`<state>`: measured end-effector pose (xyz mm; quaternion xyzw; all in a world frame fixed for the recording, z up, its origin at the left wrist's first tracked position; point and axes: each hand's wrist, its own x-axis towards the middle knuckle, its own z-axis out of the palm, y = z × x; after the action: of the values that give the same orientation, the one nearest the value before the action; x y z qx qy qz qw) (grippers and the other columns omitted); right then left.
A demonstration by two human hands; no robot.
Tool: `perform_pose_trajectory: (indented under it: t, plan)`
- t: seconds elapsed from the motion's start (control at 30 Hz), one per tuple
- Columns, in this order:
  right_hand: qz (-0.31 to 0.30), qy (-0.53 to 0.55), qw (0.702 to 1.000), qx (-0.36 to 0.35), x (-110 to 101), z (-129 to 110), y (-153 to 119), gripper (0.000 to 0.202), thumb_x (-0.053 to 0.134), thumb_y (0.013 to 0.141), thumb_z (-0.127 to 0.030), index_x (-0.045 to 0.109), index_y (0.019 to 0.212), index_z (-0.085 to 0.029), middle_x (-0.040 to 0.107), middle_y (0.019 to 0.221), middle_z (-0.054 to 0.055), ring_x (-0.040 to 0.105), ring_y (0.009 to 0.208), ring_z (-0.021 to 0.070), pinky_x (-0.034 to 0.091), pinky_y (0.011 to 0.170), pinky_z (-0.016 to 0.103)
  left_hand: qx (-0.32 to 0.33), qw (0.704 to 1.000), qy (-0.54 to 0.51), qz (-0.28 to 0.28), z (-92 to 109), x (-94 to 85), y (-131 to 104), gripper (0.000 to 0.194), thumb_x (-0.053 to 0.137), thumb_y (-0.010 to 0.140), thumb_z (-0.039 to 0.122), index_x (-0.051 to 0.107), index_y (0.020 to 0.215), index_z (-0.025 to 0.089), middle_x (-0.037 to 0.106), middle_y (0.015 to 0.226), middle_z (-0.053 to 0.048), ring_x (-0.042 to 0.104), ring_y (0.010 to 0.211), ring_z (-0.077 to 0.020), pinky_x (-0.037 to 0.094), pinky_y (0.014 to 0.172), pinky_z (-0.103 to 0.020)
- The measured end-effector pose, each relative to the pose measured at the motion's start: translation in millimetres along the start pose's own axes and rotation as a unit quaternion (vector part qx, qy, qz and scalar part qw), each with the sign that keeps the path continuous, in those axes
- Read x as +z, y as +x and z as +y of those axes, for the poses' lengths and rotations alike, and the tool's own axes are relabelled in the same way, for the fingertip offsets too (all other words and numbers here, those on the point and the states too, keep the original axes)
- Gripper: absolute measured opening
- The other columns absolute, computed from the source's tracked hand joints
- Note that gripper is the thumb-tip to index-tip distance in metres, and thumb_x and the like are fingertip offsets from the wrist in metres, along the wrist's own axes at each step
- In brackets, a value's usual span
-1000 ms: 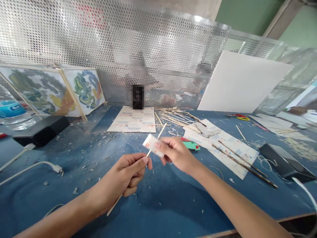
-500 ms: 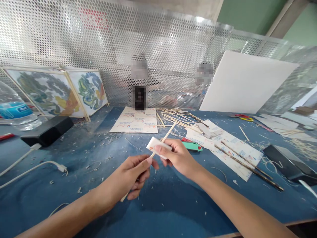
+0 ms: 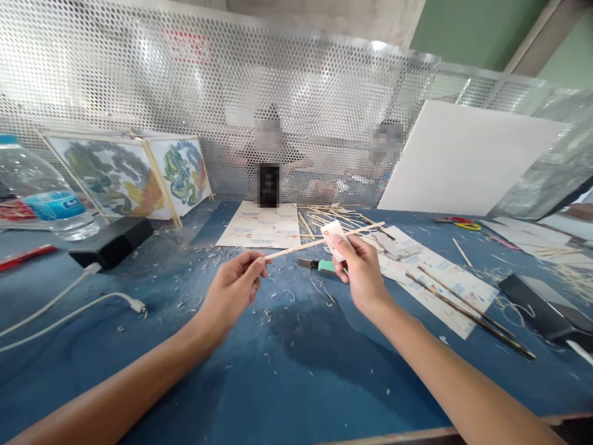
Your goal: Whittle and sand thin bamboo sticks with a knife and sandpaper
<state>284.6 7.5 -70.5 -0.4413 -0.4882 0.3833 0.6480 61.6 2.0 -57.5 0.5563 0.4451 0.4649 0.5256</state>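
My left hand (image 3: 238, 278) pinches the near end of a thin pale wooden stick (image 3: 296, 248), which slants up to the right. Wrapped around the stick farther along is a folded piece of sandpaper (image 3: 332, 238), white-backed with a small orange mark. My right hand (image 3: 364, 272) presses that sandpaper between thumb and fingers, and the stick's far end juts out beyond it. A green utility knife (image 3: 327, 266) with its blade out lies on the table just behind, partly hidden by my right hand.
Printed abrasive sheets (image 3: 259, 228), loose sticks (image 3: 324, 216) and dark sticks (image 3: 472, 315) lie on the blue table (image 3: 222, 383) among shavings. A water bottle (image 3: 55, 210), black box (image 3: 111, 241) and painted panels (image 3: 106, 173) are left. Scissors (image 3: 463, 224) lie right. Perforated metal (image 3: 315, 80) stands behind.
My hands have moved apart; the left now holds the stick's end instead of its middle. The stick lies flatter, and the right hand with the sandpaper has shifted right and up.
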Motion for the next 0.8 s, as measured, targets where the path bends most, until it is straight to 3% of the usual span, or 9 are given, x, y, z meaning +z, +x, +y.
perform_pose_trajectory:
  t: [0.23,0.37,0.47,0.6,0.8]
  plan:
    - [0.003,-0.003,1.0,-0.024,1.2,2.4,-2.3,0.032,0.072,0.084,-0.048,0.061,0.073,-0.019,0.046,0.058,-0.004,0.04,0.045,0.0069,0.023,0.035,0.019,0.069,0.996,0.05,0.025,-6.9,-10.2,8.9,0.027,0.066,0.086,0.044,0.064,0.09,0.017,0.061,0.078,0.0,0.038,0.049,-0.0072,0.028,0.044,-0.022]
    - [0.001,0.0,0.999,-0.033,0.1,2.0,-2.3,0.025,0.07,0.084,-0.044,0.065,0.085,-0.02,0.046,0.058,-0.006,0.04,0.045,0.007,0.023,0.034,0.019,0.098,0.99,0.094,0.024,-13.1,-12.0,10.9,0.026,0.064,0.089,0.041,0.066,0.088,0.015,0.06,0.072,0.0,0.039,0.049,-0.0071,0.028,0.045,-0.022]
    - [0.002,0.0,0.999,-0.045,-0.9,1.4,-2.1,0.021,0.069,0.083,-0.041,0.063,0.089,-0.022,0.046,0.061,-0.006,0.042,0.047,0.007,0.023,0.035,0.018,0.111,0.986,0.127,0.012,-17.0,-9.9,10.6,0.022,0.064,0.092,0.037,0.065,0.089,0.015,0.06,0.074,0.002,0.048,0.054,-0.0082,0.038,0.049,-0.021]
    - [-0.01,-0.014,0.998,-0.053,-1.7,0.8,-3.5,0.021,0.067,0.083,-0.038,0.064,0.094,-0.021,0.045,0.061,-0.006,0.04,0.047,0.0068,0.023,0.036,0.02,0.12,0.979,0.165,0.003,-22.1,-7.3,10.5,0.022,0.061,0.097,0.035,0.065,0.099,0.013,0.066,0.087,-0.001,0.062,0.069,-0.0129,0.054,0.063,-0.028]
    - [-0.017,-0.049,0.997,-0.064,-1.8,2.3,-6.3,0.026,0.064,0.085,-0.043,0.064,0.095,-0.019,0.044,0.059,-0.007,0.039,0.046,0.007,0.024,0.038,0.02,0.13,0.971,0.199,-0.015,-28.9,-8.9,14.1,0.026,0.062,0.097,0.034,0.065,0.113,0.014,0.068,0.108,-0.007,0.068,0.09,-0.0191,0.058,0.078,-0.038]
